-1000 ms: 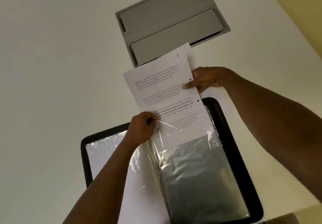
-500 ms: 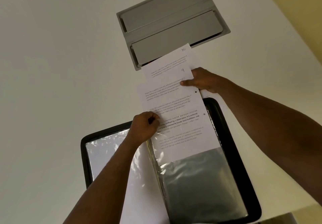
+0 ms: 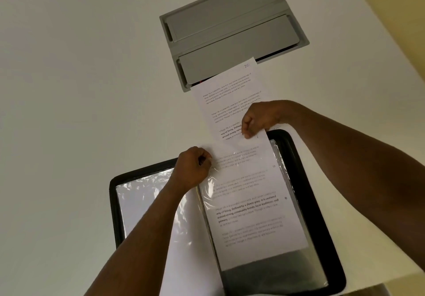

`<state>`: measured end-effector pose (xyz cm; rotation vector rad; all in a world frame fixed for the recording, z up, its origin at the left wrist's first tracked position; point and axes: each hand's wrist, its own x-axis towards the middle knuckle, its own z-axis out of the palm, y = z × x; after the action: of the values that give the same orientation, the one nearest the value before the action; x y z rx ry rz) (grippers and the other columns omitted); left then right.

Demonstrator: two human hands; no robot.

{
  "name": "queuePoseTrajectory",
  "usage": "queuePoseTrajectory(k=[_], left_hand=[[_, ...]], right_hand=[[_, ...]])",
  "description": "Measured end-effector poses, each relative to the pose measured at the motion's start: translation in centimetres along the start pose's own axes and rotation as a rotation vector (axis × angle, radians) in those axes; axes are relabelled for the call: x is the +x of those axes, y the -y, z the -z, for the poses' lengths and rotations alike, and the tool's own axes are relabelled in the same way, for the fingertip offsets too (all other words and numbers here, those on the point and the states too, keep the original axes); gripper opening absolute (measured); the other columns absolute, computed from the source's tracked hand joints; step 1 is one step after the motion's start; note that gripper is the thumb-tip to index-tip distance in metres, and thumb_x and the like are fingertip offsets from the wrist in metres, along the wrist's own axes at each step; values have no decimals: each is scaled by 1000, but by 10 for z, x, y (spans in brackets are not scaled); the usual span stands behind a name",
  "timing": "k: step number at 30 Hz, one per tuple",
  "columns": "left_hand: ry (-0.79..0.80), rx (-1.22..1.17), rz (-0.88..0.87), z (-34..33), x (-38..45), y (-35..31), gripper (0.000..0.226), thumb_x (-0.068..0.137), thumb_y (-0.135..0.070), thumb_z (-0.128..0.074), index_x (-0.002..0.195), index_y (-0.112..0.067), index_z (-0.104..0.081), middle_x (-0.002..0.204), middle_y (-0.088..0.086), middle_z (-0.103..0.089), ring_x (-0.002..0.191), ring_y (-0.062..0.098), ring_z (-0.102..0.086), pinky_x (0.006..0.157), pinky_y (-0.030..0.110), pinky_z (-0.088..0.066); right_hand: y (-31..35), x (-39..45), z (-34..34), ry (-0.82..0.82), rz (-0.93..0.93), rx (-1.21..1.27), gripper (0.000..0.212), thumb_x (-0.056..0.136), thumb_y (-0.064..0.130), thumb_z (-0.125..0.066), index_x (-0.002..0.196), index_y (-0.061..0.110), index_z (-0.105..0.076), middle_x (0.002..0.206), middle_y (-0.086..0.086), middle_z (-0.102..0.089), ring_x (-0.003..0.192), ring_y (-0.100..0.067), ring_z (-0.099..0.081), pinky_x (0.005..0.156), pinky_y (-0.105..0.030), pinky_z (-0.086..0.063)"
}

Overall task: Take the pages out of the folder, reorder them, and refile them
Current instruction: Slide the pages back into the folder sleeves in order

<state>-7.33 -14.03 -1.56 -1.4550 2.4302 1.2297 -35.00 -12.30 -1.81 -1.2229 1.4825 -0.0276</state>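
One white table, grey hatch, perhaps yellow wall.

Probably an office: a white desk with a recessed grey cable hatch.

A grey recessed cable hatch with two flaps sits in the white table.

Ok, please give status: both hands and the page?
Left hand pinches sleeve mouth. Right hand pinches page top, page mostly in sleeve. Nothing blocking.
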Motion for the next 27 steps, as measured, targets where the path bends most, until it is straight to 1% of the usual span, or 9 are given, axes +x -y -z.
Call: queuePoseTrajectory(k=[3,6,8,11,15,17,21,24,27], left_hand=[[-9,-2,-6,-1,0,0,5,89,-12,-61,88,-13,-66,87,2,-64,73,11,-58,65,15,-41],[-19,19,-32,-2,-2,-1,8,91,-13,-60,91,-12,-68,89,1,-63,74,9,-56,62,5,-36],[-22,34,-48,-3,-1,-1,8,91,-14,-60,92,-11,-68,88,1,-62,73,6,-54,60,3,-36],[-27,36,-59,-4,-1,-3,8,91,-13,-60,91,-11,-68,87,0,-61,72,5,-52,60,3,-37],[-45,58,-67,-4,-2,-4,11,93,-16,-59,93,-9,-68,86,-2,-59,73,7,-53,59,5,-35],[-57,77,-63,-4,-2,-4,13,94,-18,-57,94,-10,-67,84,-3,-56,71,5,-51,58,6,-32],[-73,69,-53,-7,-5,-2,14,96,-18,-54,94,-10,-65,83,-2,-57,71,6,-50,59,9,-32],[-87,57,-46,-8,-8,-3,13,97,-18,-52,93,-11,-63,82,-1,-59,70,9,-52,59,11,-34],[-122,41,-53,-10,-13,-3,13,96,-17,-53,95,-10,-63,86,2,-62,75,13,-54,62,15,-35]], right_hand=[[5,1,-2,-31,16,51,16,80,27,-78,95,19,-76,93,10,-72,91,-8,-63,85,-24,-50],[14,-1,-7,228,-49,-20,11,80,20,-78,90,17,-76,76,3,-70,69,-9,-59,64,-19,-50],[17,1,-11,333,-93,-174,14,79,21,-79,92,16,-76,85,-4,-72,74,-10,-61,70,-24,-52],[18,5,-15,354,-107,-285,7,79,20,-78,86,20,-76,95,-2,-74,85,-11,-64,84,-27,-53],[20,-5,-15,228,-44,-257,16,85,18,-72,100,14,-75,89,9,-71,85,-7,-63,77,-17,-48],[20,-11,-17,163,-10,-216,17,88,17,-69,104,14,-74,97,6,-72,91,-8,-62,81,-19,-49],[16,-24,-27,230,-74,-284,34,96,36,-56,117,12,-69,115,-3,-67,99,-11,-57,93,-26,-45],[13,-34,-32,101,-77,-200,52,96,51,-49,104,5,-71,100,-8,-69,90,-16,-60,85,-27,-47],[5,-45,-38,-48,-56,-162,56,85,57,-62,91,2,-69,87,-7,-68,80,-14,-57,71,-24,-44]])
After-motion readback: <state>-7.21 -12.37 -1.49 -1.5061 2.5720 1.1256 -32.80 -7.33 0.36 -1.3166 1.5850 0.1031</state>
